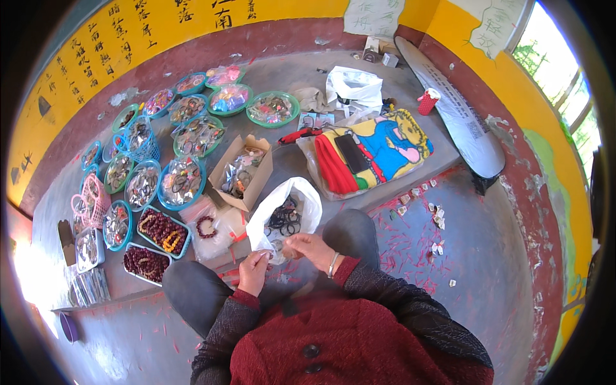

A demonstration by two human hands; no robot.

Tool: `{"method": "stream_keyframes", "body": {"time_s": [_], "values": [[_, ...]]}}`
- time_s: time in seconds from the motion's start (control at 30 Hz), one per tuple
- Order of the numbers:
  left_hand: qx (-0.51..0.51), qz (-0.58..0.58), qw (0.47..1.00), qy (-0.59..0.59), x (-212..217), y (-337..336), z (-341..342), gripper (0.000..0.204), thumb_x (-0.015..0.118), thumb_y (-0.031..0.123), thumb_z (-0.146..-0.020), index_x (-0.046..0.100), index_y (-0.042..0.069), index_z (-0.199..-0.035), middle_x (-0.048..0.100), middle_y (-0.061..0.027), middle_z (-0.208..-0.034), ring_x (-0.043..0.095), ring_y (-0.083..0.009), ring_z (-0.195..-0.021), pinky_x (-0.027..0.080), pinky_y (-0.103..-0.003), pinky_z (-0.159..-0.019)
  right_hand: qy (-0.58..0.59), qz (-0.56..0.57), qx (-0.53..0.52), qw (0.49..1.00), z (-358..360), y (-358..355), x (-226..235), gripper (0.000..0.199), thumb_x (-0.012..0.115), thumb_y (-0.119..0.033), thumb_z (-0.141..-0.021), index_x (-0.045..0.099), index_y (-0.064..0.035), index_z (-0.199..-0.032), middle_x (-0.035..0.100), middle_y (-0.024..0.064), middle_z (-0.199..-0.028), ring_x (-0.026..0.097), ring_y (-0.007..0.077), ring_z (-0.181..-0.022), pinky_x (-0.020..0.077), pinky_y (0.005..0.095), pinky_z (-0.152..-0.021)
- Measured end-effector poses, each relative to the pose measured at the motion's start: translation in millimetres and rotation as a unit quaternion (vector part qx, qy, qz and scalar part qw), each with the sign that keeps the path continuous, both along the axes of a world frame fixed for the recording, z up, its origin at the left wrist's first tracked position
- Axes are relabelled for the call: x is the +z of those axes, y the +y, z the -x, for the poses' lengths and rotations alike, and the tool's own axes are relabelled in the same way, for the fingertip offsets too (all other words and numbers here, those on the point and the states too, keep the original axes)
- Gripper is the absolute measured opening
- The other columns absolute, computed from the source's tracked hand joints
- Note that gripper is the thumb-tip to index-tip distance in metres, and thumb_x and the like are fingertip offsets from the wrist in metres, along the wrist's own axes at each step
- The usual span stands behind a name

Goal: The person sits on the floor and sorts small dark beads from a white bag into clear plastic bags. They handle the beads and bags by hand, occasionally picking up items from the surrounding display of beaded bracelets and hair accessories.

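Note:
A white plastic bag [307,194] stands wide-mouthed before my knees, with black bands [284,217], like hair ties or bracelets, inside. At its near edge my left hand [253,272] is closed, thumb and fingers pinched. My right hand [311,250], with a bangle at the wrist, is closed too, fingers curled down. Between them stretches a small clear plastic bag [277,252], gripped at both sides; what it contains is too small to make out. Left of the white bag, a dark red bead bracelet [206,227] lies on clear plastic packaging [222,239].
An open cardboard box [226,201] of packaged trinkets stands just beyond. Baskets, including a green one [296,110], and trays of beads [186,247] crowd the left. A phone [351,154] rests on a folded colourful blanket [391,144]. Red scraps litter the floor at right.

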State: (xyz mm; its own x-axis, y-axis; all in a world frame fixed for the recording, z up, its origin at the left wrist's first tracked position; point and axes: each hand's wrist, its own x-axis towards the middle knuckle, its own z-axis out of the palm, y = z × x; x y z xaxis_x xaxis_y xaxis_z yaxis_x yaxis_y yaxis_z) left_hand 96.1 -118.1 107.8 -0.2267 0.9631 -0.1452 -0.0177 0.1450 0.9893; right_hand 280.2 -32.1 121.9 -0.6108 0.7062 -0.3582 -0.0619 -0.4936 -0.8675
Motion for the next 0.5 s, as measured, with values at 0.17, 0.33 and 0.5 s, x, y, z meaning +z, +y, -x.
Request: {"method": "stream_keyframes", "body": {"time_s": [0.17,0.33,0.5], "values": [[0.006,0.079,0.992,-0.1,1.6,-0.4,-3.0,0.018,0.058,0.012,-0.085,0.063,-0.002,-0.094,0.06,-0.004,-0.076,0.055,-0.0089,-0.062,0.045,-0.02,-0.055,-0.066,-0.091,-0.016,0.994,2.4,-5.2,-6.4,0.025,0.053,-0.023,-0.089,0.061,0.0011,-0.092,0.063,0.0028,-0.076,0.058,0.0078,-0.068,0.0476,0.0236,-0.064],[-0.056,0.168,0.963,-0.204,-2.8,-1.2,5.7,0.016,0.054,0.007,-0.086,0.057,-0.005,-0.096,0.062,-0.0099,-0.084,0.061,-0.0161,-0.069,0.051,-0.027,-0.061,-0.18,-0.238,-0.031,0.954,9.1,-13.4,5.8,0.023,0.053,-0.023,-0.089,0.061,-0.0008,-0.091,0.061,0.0046,-0.067,0.059,0.0091,-0.059,0.0479,0.0246,-0.055],[-0.008,0.145,0.958,-0.247,0.8,1.3,2.8,0.014,0.054,0.006,-0.086,0.058,-0.005,-0.094,0.062,-0.0108,-0.083,0.062,-0.0184,-0.071,0.051,-0.027,-0.062,-0.243,-0.442,-0.095,0.858,7.5,-12.2,-8.3,0.023,0.054,-0.025,-0.088,0.061,-0.0032,-0.09,0.059,0.0054,-0.059,0.058,0.0109,-0.053,0.0447,0.0268,-0.05]]}}
